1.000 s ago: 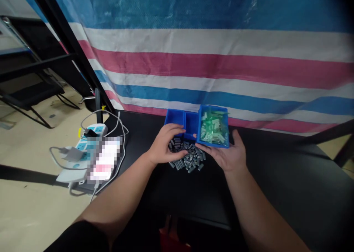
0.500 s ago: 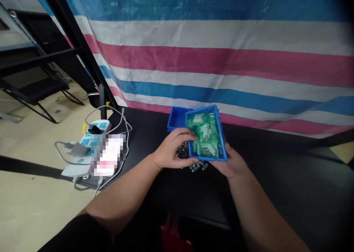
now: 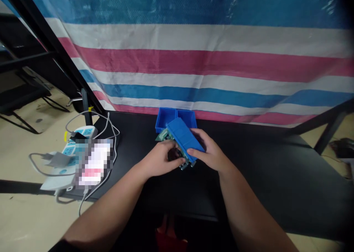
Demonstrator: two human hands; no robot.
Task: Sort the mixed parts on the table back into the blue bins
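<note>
Divided tray (image 3: 166,116): on surface (image 3: 254,163), nr back edge
Sheet (image 3: 193,64): behind tray
Tipped box (image 3: 185,134): before tray, overlaps its front in view
R hand (image 3: 211,148): before tray to R, on box
L hand (image 3: 159,158): before tray to L
Metal pcs (image 3: 190,165): before tray, mostly hidden
Device (image 3: 96,161): well L of tray
Pwr strip (image 3: 69,148): L of tray, past device
Chair (image 3: 24,97): far L of tray

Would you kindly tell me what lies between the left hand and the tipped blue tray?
In the head view, green-tinted plastic shows between the left hand and the tipped blue tray; the hand hides part of the gap.
</note>
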